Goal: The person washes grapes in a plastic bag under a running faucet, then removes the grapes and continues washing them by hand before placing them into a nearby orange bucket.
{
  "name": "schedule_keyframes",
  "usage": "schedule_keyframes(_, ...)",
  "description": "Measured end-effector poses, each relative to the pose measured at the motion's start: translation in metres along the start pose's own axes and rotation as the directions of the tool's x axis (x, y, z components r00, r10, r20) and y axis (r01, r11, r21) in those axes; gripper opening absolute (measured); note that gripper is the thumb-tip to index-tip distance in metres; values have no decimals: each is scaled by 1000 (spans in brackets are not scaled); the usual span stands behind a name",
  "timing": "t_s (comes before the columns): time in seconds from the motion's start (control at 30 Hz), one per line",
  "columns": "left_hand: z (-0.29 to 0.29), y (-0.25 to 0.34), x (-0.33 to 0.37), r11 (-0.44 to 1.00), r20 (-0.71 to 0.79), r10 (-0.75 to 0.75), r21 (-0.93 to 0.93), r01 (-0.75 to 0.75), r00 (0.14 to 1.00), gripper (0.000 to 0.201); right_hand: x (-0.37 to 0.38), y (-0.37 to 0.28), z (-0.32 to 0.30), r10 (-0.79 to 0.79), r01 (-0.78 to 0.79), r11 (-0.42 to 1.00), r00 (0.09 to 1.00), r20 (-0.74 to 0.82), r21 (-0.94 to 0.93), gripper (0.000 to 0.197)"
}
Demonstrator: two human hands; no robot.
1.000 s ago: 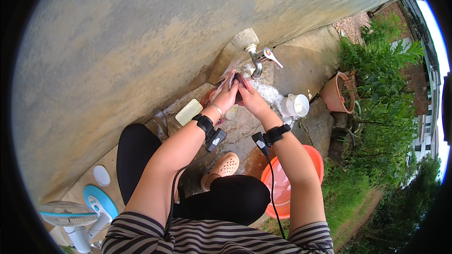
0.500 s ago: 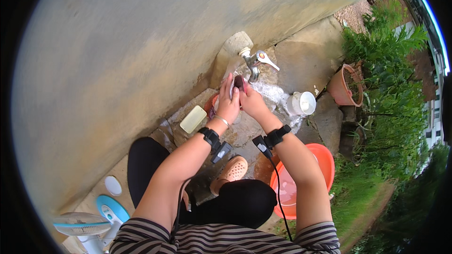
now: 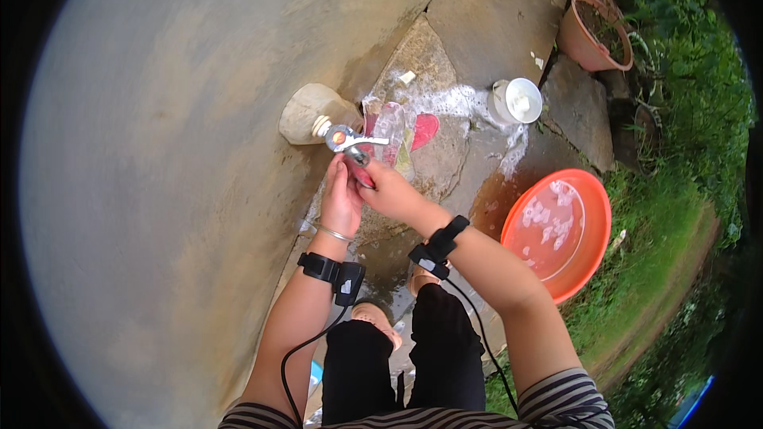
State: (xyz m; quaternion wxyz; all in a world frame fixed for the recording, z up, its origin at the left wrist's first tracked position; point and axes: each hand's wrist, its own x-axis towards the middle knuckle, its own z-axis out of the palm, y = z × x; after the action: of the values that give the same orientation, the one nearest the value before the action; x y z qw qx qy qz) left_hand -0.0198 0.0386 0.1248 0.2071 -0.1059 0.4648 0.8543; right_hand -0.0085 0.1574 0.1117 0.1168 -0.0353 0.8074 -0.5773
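Observation:
Both my hands are together beneath the metal tap [image 3: 347, 141], which has a white lever handle. A small dark-red flat thing [image 3: 365, 179] shows at the fingers of my right hand [image 3: 391, 192], which is closed on it. My left hand [image 3: 342, 205] is pressed against the same thing from the other side, its fingers together. Most of the held thing is hidden by my hands and the tap, so its kind does not show. Just beyond, a pink rounded flat piece [image 3: 426, 129] and a clear, pink-edged item [image 3: 388, 129] lie on the wet stone.
White suds spread over the stone [image 3: 457, 102] toward a white cup [image 3: 520, 101]. An orange basin [image 3: 598, 248] with sudsy water stands at the right. Farther back is a plant pot [image 3: 586, 40]. A concrete wall [image 3: 175, 159] rises on the left. Cables hang from both wrist straps.
My view has shifted, and I appear higher, with both feet now showing below. My hands have come under the tap with the dark-red thing. The pink pieces on the stone have come into view.

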Motion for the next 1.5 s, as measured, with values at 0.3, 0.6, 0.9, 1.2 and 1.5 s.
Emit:
schedule_keyframes(0.3, 4, 22, 28, 809, -66, -569, -223, 544, 819, 41, -20, -4, 2, -1, 4, 1000, 993, -118, 29, 61)
schedule_keyframes(0.6, 9, 16, 10, 785, -348, -612, -158, 599, 710, 34, -27, -6, -22, 258, -211, 895, 964, -70, 393, 58)
schedule_keyframes(0.9, -3, 2, 35, 837, -548, -327, 211, 505, 770, 9, -21, -5, 12, 578, -506, 602, 810, 100, 618, 63)
schedule_keyframes(1.2, -8, -21, 23, 785, -496, -132, 477, 396, 858, 29, -21, -14, 6, 642, -474, 533, 766, 30, 701, 71)
schedule_keyframes(1.5, 12, -18, -1, 906, -277, -347, 147, 396, 896, 37, 0, 4, -8, 701, -490, 353, 703, 121, 797, 79)
